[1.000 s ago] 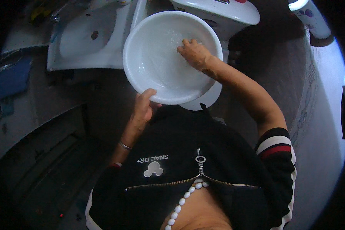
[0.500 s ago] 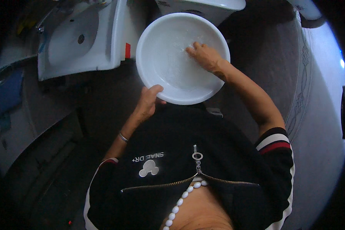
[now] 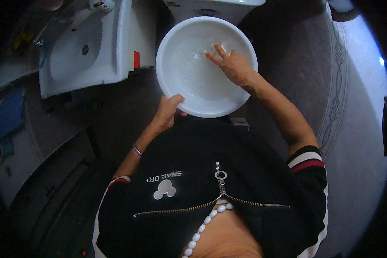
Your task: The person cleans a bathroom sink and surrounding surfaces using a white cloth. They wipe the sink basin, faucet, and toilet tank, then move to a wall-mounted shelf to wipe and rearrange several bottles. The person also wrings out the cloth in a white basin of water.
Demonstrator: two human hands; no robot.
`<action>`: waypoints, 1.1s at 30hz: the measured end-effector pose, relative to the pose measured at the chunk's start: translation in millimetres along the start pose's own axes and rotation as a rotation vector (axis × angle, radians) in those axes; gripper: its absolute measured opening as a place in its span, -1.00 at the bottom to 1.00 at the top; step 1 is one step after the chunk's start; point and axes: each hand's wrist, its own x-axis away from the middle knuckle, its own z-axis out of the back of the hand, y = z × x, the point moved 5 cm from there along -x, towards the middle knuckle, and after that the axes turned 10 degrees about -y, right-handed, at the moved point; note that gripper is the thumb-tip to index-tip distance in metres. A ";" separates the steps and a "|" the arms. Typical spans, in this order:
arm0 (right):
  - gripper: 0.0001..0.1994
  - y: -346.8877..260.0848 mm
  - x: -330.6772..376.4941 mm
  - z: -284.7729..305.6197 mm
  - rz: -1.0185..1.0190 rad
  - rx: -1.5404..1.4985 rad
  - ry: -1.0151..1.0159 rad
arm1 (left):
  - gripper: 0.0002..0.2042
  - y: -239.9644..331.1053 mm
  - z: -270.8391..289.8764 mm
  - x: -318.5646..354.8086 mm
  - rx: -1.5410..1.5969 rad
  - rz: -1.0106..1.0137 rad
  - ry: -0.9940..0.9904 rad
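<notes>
Left hand (image 3: pixel 167 112) grips the near rim of a round white basin (image 3: pixel 180 77), thumb hooked over the edge, fingers curled beneath. Right hand (image 3: pixel 231 65) lies flat inside the basin on its far right slope, fingers spread, palm down against the wet inner surface. Basin sits between both hands, in front of the person's chest. White washbasin (image 3: pixel 112 64) with drain hole well to the left of the left hand; white toilet (image 3: pixel 215 8) just beyond the basin

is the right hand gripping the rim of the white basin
No, the right hand lies flat inside the white basin; the left hand grips the rim.
</notes>
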 end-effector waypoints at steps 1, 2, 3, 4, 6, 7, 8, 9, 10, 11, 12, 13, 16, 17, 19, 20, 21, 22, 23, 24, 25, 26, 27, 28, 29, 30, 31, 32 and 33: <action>-0.58 -1.3 -1.7 -9.8 0.050 0.022 -0.020 | -0.60 -0.4 0.7 -0.2 0.007 0.003 0.005; -0.60 7.8 -8.4 -19.6 -0.016 -0.090 -0.063 | -0.60 0.2 0.2 -1.0 0.010 0.005 0.005; -0.62 19.0 -18.4 -29.6 -0.082 -0.203 -0.105 | -0.60 -0.2 0.4 -1.8 0.010 0.002 -0.003; -0.64 23.0 -24.8 -31.0 -0.140 -0.311 -0.145 | -0.59 -2.2 4.4 -3.1 0.014 -0.007 -0.004; -0.68 26.9 -22.4 -28.4 -0.143 -0.425 -0.132 | -0.59 -2.8 8.8 -4.3 0.017 -0.008 -0.004; -0.69 26.4 -19.7 -21.2 -0.138 -0.482 -0.128 | -0.59 -2.6 9.8 -3.6 0.019 -0.001 0.003; -0.70 23.4 -13.8 -11.8 -0.156 -0.629 -0.140 | -0.58 -4.2 9.8 -2.9 0.024 0.008 0.007; -0.70 17.9 -7.2 -0.1 -0.174 -0.775 -0.153 | -0.59 -4.8 10.0 -3.0 0.021 -0.008 -0.014; -0.70 16.7 -3.2 5.9 -0.198 -0.920 -0.160 | -0.59 -3.5 10.0 -4.0 0.014 -0.026 -0.042; -0.68 18.1 -3.3 6.7 -0.156 -0.765 -0.018 | -0.59 -2.4 9.1 -4.7 0.008 -0.046 -0.070; -0.66 17.8 -2.5 -0.3 -0.112 -0.608 0.120 | -0.60 -1.3 8.0 -4.2 0.021 -0.051 -0.056; -0.65 14.6 -3.6 -1.1 -0.087 -0.478 0.170 | -0.61 1.5 7.9 -2.3 0.031 -0.058 -0.037; -0.63 -1.6 -7.8 -5.7 -0.073 -0.141 0.153 | -0.63 -1.2 9.9 -3.4 0.032 -0.010 -0.017; -0.62 -1.3 -11.6 -17.6 -0.097 -0.222 0.073 | -0.64 -4.0 11.7 -5.0 0.026 0.018 -0.014; -0.60 -1.7 -17.2 -39.5 -0.142 -0.379 -0.095 | -0.64 -9.3 13.6 -10.5 0.025 0.000 -0.012; -0.66 -8.6 -16.1 -30.9 -0.110 -0.248 -0.053 | -0.64 -11.6 14.3 -11.3 0.026 -0.008 -0.011; -0.69 -8.1 -20.2 -34.6 -0.111 -0.307 -0.095 | -0.64 -13.6 15.6 -9.8 0.021 0.007 -0.005; -0.71 -2.7 -23.7 -36.8 -0.114 -0.363 -0.136 | -0.64 -13.1 15.1 -8.4 0.015 0.019 -0.002; -0.73 -0.1 -26.2 -38.4 -0.119 -0.418 -0.177 | -0.64 -13.5 15.4 -7.4 0.009 0.032 0.000; -0.72 1.6 -27.0 -38.5 -0.126 -0.592 -0.193 | -0.64 -14.2 16.3 -7.4 0.019 0.026 -0.006; -0.70 0.8 -24.8 -31.6 -0.133 -0.768 -0.212 | -0.64 -16.2 18.0 -7.9 0.029 0.024 -0.011; -0.67 -1.1 -21.5 -24.9 -0.141 -0.943 -0.235 | -0.64 -17.9 19.2 -7.3 0.042 0.023 -0.016; -0.62 -4.6 -18.7 -18.4 -0.109 -1.063 -0.230 | -0.62 -19.6 20.2 -7.2 0.043 0.024 -0.028; -0.57 -6.4 -14.1 -11.1 -0.080 -1.181 -0.222 | -0.59 -20.1 19.3 -8.0 0.042 0.023 -0.043; -0.52 -9.1 -9.7 -7.2 -0.050 -1.299 -0.213 | -0.56 -20.4 18.3 -8.3 0.041 0.021 -0.058; -0.42 -7.9 -4.8 -13.2 -0.142 -1.454 -0.150 | -0.57 -19.3 17.9 -7.3 0.041 0.020 -0.057; -0.42 -8.1 -5.7 -21.7 -0.187 -1.631 -0.121 | -0.57 -17.9 18.5 -7.6 0.036 0.018 -0.060; -0.41 -8.5 -6.6 -30.0 -0.233 -1.808 -0.091 | -0.58 -17.4 19.3 -8.4 0.032 0.015 -0.063; -0.41 -9.3 -7.2 -35.4 -0.281 -1.985 -0.058 | -0.57 -18.2 20.1 -10.0 0.032 0.011 -0.067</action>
